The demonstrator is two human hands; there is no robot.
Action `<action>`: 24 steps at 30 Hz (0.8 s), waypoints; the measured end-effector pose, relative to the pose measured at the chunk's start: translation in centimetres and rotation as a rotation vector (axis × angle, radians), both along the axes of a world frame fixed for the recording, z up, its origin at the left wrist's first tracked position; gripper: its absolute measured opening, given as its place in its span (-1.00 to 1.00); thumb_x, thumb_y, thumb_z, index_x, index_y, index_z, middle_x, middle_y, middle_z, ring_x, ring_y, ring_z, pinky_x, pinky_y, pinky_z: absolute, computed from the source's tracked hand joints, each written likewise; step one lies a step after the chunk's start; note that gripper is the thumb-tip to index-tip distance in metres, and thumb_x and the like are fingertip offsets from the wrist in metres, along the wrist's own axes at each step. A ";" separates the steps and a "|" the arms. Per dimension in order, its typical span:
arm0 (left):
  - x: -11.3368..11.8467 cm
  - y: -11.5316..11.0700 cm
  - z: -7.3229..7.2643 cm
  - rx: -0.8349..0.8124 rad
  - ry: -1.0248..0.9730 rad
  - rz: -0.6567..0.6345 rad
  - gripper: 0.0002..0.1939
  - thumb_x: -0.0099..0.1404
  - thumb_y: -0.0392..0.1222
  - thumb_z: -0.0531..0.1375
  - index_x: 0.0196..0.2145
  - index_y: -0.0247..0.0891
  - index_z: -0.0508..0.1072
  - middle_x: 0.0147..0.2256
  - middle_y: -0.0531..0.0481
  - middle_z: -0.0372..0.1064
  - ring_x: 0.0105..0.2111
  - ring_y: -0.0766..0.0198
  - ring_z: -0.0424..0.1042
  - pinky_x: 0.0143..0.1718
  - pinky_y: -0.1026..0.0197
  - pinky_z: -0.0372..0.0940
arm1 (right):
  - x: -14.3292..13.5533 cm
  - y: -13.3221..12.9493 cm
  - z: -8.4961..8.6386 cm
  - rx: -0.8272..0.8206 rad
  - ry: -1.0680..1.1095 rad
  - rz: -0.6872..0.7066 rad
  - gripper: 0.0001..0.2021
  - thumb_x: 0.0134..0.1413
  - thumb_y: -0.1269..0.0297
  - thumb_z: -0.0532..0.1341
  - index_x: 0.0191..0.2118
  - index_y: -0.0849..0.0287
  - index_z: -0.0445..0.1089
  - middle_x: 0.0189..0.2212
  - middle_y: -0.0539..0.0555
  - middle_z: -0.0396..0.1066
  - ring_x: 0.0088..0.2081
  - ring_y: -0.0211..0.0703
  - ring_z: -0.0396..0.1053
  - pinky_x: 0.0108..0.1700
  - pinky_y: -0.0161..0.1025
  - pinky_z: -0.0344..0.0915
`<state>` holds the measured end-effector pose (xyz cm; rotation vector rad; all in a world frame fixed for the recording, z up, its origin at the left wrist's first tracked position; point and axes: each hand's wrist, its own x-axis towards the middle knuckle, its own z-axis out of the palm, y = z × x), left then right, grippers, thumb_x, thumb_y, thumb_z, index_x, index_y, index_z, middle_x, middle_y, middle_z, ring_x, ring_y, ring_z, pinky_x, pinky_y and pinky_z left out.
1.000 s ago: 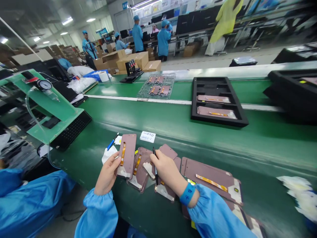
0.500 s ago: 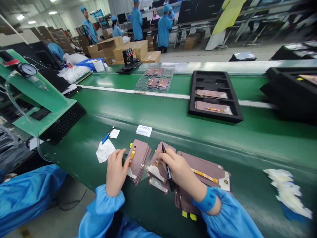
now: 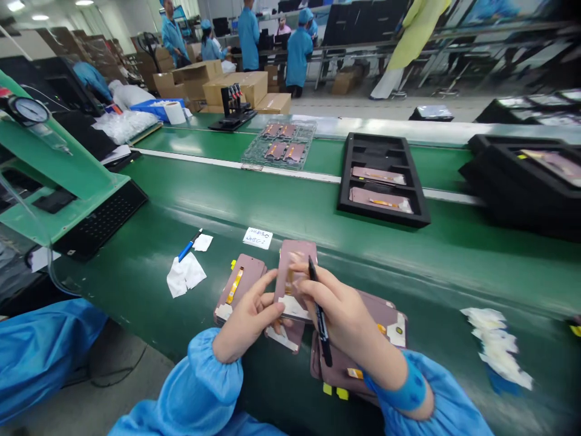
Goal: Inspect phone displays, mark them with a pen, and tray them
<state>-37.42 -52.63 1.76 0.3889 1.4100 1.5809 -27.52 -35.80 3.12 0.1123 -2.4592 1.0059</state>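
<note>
My left hand (image 3: pixel 250 316) grips the lower left edge of a pinkish-brown phone screen (image 3: pixel 298 249), its thumb near a white strip at the bottom. In my right hand (image 3: pixel 340 312) is a black marker pen (image 3: pixel 321 321), slanting across the palm. The right fingertips are at the flex cable on that screen, smeared by motion. Below the held screen lies another phone screen (image 3: pixel 290 337). Left of it is a small stack of phone screens (image 3: pixel 247 270) with an orange flex cable on top. A larger pile of screens (image 3: pixel 379 309) lies partly under my right forearm.
A handwritten label (image 3: pixel 258 238), a blue pen (image 3: pixel 189 245) and white wipes (image 3: pixel 185 275) lie on the green bench. Behind are a black tray (image 3: pixel 420 209) with two screens and a clear tray (image 3: pixel 254 151). A green fixture (image 3: pixel 82 175) stands left; crumpled wipes (image 3: pixel 494 345) lie right.
My left hand has moved right from the left stack to take hold of the middle phone screen. That screen is raised and turned more upright. My right hand still carries the marker pen.
</note>
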 end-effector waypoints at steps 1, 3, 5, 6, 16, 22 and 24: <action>0.1 -0.5 0.2 -0.007 0.023 0.004 -0.08 0.24 -0.05 0.26 0.36 -0.23 -0.18 -0.42 0.04 0.40 -0.42 0.28 0.47 -0.45 0.30 0.26 | 0.7 0.0 0.6 -0.032 0.037 -0.034 -0.79 0.27 0.41 0.01 -0.19 0.07 0.37 0.00 0.21 0.38 -0.04 -0.04 0.40 -0.13 -0.13 0.37; 0.4 -1.9 0.1 -0.045 0.046 -0.005 -0.03 0.25 -0.05 0.25 0.37 -0.21 -0.30 -0.42 0.04 0.40 -0.43 0.27 0.47 -0.45 0.28 0.28 | 2.4 -0.2 1.7 -0.101 0.107 -0.152 -0.81 0.24 0.39 0.07 -0.17 0.00 0.39 -0.04 0.16 0.43 -0.02 0.01 0.41 -0.09 -0.06 0.38; 1.0 -3.0 -0.5 -0.099 0.044 -0.027 -0.06 0.26 -0.04 0.23 0.37 -0.22 -0.27 -0.39 0.01 0.41 -0.42 0.25 0.48 -0.45 0.27 0.28 | 4.0 -0.3 2.1 -0.181 0.127 -0.284 -0.78 0.21 0.37 0.14 -0.08 -0.05 0.39 -0.12 0.13 0.47 -0.11 0.01 0.46 -0.11 -0.05 0.40; 1.4 -3.5 -1.0 -0.127 0.036 -0.032 -0.08 0.25 -0.04 0.22 0.36 -0.23 -0.24 -0.37 -0.01 0.42 -0.42 0.25 0.48 -0.46 0.27 0.27 | 4.6 -0.3 2.0 -0.234 0.112 -0.331 -0.75 0.22 0.35 0.14 -0.02 -0.07 0.37 -0.15 0.12 0.48 -0.18 -0.01 0.48 -0.15 -0.07 0.41; 4.1 -3.9 -3.6 -0.568 0.792 -0.065 -0.45 0.30 -0.05 0.15 0.22 -0.14 0.24 -0.54 0.02 0.42 -0.54 0.18 0.41 -0.46 0.21 0.20 | 3.6 -0.1 -3.4 -0.796 -0.385 -0.417 -0.71 0.15 -0.01 0.17 -0.24 0.11 0.41 -0.50 -0.02 0.36 -0.46 -0.18 0.39 -0.36 -0.25 0.35; 2.8 -1.9 -3.5 -0.531 1.491 -0.204 -0.71 0.41 -0.15 0.03 -0.04 -0.21 0.47 -0.33 -0.13 0.46 -0.33 0.11 0.42 -0.40 0.17 0.20 | 1.5 -1.2 -4.7 -0.896 -0.437 -0.398 -0.65 0.07 -0.07 0.23 -0.41 0.14 0.29 -0.61 -0.08 0.28 -0.56 -0.21 0.37 -0.46 -0.30 0.27; 2.7 -1.1 -4.2 -0.511 1.603 -0.258 -0.67 0.41 -0.22 0.01 0.06 -0.25 0.39 -0.27 -0.14 0.44 -0.29 0.11 0.39 -0.38 0.15 0.22 | 0.7 -1.6 -4.8 -0.793 -0.381 -0.410 -0.66 0.13 -0.04 0.17 -0.47 0.14 0.25 -0.62 -0.07 0.26 -0.57 -0.24 0.32 -0.47 -0.30 0.24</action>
